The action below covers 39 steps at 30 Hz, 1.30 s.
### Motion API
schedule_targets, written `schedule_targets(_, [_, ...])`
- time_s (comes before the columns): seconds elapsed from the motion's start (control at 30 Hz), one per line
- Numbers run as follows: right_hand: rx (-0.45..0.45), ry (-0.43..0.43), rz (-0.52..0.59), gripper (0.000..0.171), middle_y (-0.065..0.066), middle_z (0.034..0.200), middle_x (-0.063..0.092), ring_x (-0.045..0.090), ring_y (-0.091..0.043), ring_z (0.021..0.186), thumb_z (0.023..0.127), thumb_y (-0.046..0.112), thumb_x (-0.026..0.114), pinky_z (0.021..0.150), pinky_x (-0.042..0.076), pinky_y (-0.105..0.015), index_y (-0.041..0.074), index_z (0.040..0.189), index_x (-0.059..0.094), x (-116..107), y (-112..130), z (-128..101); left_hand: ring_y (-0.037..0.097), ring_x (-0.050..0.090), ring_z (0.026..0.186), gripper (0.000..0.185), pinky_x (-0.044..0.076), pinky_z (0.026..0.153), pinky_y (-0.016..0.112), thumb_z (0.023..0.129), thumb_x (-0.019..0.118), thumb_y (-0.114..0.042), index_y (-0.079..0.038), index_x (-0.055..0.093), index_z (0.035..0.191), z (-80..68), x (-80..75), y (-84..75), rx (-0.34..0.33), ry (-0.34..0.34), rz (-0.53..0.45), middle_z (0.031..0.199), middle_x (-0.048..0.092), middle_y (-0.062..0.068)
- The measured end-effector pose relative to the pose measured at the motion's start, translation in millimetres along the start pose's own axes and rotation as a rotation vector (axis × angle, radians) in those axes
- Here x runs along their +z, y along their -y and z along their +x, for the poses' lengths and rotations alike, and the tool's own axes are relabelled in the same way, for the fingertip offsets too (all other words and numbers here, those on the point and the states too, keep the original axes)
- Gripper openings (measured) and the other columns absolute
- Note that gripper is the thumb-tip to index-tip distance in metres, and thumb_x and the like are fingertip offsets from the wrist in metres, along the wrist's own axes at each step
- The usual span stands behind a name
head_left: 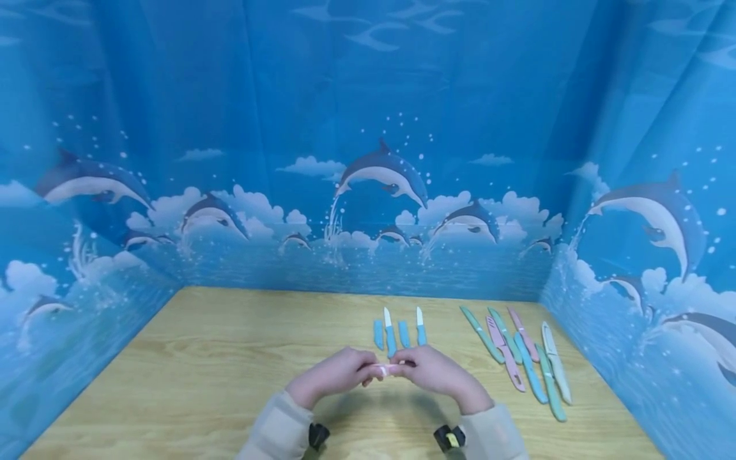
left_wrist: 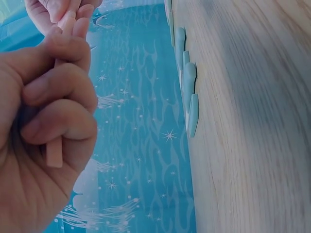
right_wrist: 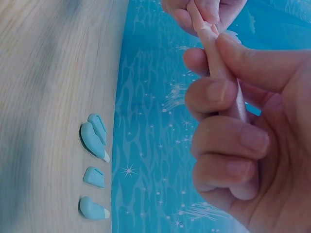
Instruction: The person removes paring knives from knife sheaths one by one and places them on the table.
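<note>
Both hands hold a small pink knife in front of the body, just above the table. My left hand curls its fingers round the pink sheath, whose flat end pokes out below the little finger. Wrapped round the pink knife's handle is my right hand, and the handle's rounded end shows under the last finger. The two hands nearly meet where sheath and handle join. Just beyond them lie two bare blue-handled knives with pale blades, each beside a blue sheath.
At the right of the wooden table lies a loose group of sheathed knives, among them a green knife, a pink knife, a blue knife and a whitish knife. A blue dolphin-print curtain encloses the back and sides.
</note>
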State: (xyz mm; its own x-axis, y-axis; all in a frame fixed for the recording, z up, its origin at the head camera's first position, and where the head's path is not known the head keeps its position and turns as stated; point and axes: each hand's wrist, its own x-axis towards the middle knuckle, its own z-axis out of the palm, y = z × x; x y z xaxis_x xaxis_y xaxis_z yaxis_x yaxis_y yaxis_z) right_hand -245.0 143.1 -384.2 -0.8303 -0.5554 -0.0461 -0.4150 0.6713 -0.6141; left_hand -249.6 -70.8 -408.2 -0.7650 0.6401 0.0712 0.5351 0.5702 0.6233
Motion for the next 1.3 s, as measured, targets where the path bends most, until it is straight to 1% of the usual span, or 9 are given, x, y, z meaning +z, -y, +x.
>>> schedule_targets(0.1, [0.005,0.002,0.01,0.027,-0.002,0.085,0.067,0.049,-0.011,0.066,0.095,0.042,0.056,0.061,0.042,-0.03,0.02,0.097,0.071,-1.7,1.2,-0.8,0.001,0.04,0.054,0.031,0.042,0.055,0.019,0.098,0.054,-0.032,-0.006,0.066,0.09,0.4,-0.8,-1.2,0.003,0.012,-0.02,0.064,0.051,-0.01])
schedule_targets(0.23, [0.007,-0.009,0.016,0.027,-0.003,0.08,0.065,0.047,-0.011,0.064,0.095,0.043,0.057,0.059,0.041,-0.03,0.02,0.098,0.071,-3.7,2.1,-1.1,0.001,0.038,0.053,0.031,0.04,0.053,0.019,0.098,0.054,-0.032,-0.004,0.065,0.088,0.8,-2.1,-2.1,0.01,0.005,-0.032,0.063,0.049,-0.01])
schedule_targets(0.33, [0.008,-0.013,0.014,0.027,0.0,0.072,0.057,0.043,-0.011,0.061,0.095,0.043,0.057,0.056,0.039,-0.029,0.02,0.097,0.071,-4.1,2.2,-0.5,0.002,0.037,0.052,0.032,0.038,0.051,0.019,0.098,0.055,-0.032,-0.004,0.065,0.086,1.2,-2.4,-1.9,0.008,-0.002,-0.031,0.063,0.049,-0.01])
schedule_targets(0.43, [0.006,-0.018,-0.009,0.027,0.004,0.067,0.052,0.042,-0.011,0.06,0.095,0.043,0.057,0.055,0.038,-0.028,0.02,0.097,0.071,-3.6,2.2,-0.2,0.001,0.037,0.052,0.031,0.037,0.05,0.018,0.098,0.055,-0.032,-0.005,0.065,0.087,1.5,-1.9,-1.3,0.005,-0.007,-0.026,0.063,0.05,-0.01])
schedule_targets(0.53, [0.001,-0.028,-0.039,0.027,0.004,0.066,0.052,0.042,-0.01,0.059,0.095,0.044,0.055,0.055,0.038,-0.028,0.021,0.097,0.07,-2.9,1.0,0.5,0.001,0.036,0.052,0.03,0.037,0.051,0.018,0.098,0.055,-0.031,-0.005,0.065,0.087,1.9,-1.7,-0.9,0.004,-0.013,-0.016,0.064,0.05,-0.01])
schedule_targets(0.87, [-0.014,-0.041,-0.064,0.029,-0.001,0.071,0.059,0.044,-0.009,0.06,0.096,0.046,0.054,0.056,0.038,-0.028,0.021,0.097,0.069,-1.6,-2.1,0.6,0.001,0.037,0.053,0.03,0.039,0.053,0.019,0.097,0.055,-0.03,-0.004,0.063,0.084,2.4,-1.5,-0.7,0.003,-0.015,0.0,0.064,0.05,-0.011])
schedule_targets(1.1, [-0.001,-0.023,-0.029,0.03,-0.002,0.071,0.058,0.044,-0.01,0.061,0.095,0.047,0.054,0.057,0.039,-0.029,0.022,0.096,0.069,-0.6,-2.8,1.2,0.003,0.037,0.054,0.031,0.039,0.054,0.02,0.098,0.055,-0.031,-0.005,0.063,0.084,1.6,0.0,1.0,-0.023,-0.005,-0.009,0.066,0.055,-0.004])
schedule_targets(1.2, [-0.003,-0.02,-0.028,0.029,-0.001,0.069,0.056,0.043,-0.01,0.06,0.095,0.047,0.054,0.056,0.039,-0.028,0.022,0.095,0.069,-0.2,-3.4,1.7,0.003,0.037,0.054,0.03,0.039,0.053,0.02,0.097,0.055,-0.031,-0.005,0.063,0.084,1.1,0.4,1.8,-0.023,-0.006,-0.013,0.066,0.054,-0.006])
schedule_targets(1.3, [-0.009,-0.02,-0.035,0.029,0.0,0.071,0.057,0.044,-0.01,0.061,0.095,0.047,0.054,0.057,0.04,-0.028,0.022,0.095,0.069,0.0,-3.8,2.2,0.002,0.037,0.054,0.029,0.039,0.053,0.019,0.097,0.056,-0.03,-0.005,0.063,0.085,0.5,0.6,2.4,-0.016,-0.013,-0.017,0.067,0.053,-0.007])
